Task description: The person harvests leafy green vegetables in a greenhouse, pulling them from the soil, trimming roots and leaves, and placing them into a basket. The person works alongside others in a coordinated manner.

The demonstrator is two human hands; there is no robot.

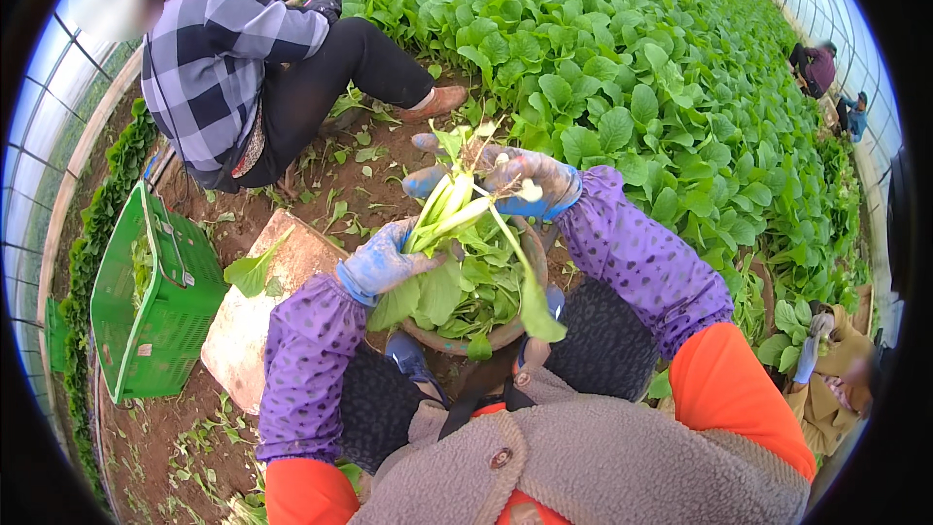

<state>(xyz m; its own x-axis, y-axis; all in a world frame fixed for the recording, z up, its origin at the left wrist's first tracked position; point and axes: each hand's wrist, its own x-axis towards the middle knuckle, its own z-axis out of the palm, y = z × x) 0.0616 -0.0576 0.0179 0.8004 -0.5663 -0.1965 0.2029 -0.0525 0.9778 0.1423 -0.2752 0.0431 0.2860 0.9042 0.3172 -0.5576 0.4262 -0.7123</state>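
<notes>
My left hand (386, 259), in a soiled blue glove, grips a bunch of leafy greens (448, 215) by its pale stalks. The bunch is tilted, roots up and leaves hanging down. At the root end is my right hand (528, 182), also gloved, its fingers spread behind the roots. In front of its palm, a loose plant (536, 302) with a drooping yellowish-green leaf crosses beside the bunch; what supports it is unclear. Below both hands, between my knees, stands a round basin (539, 255) with cut greens (488, 292) inside.
A green plastic crate (164, 328) stands left on the soil, beside a pale, dirt-stained block (240, 328) bearing a leaf. A co-worker in a checked jacket (211, 51) sits ahead left. Dense greens (641, 87) grow ahead and right. Another worker (834, 386) is at lower right.
</notes>
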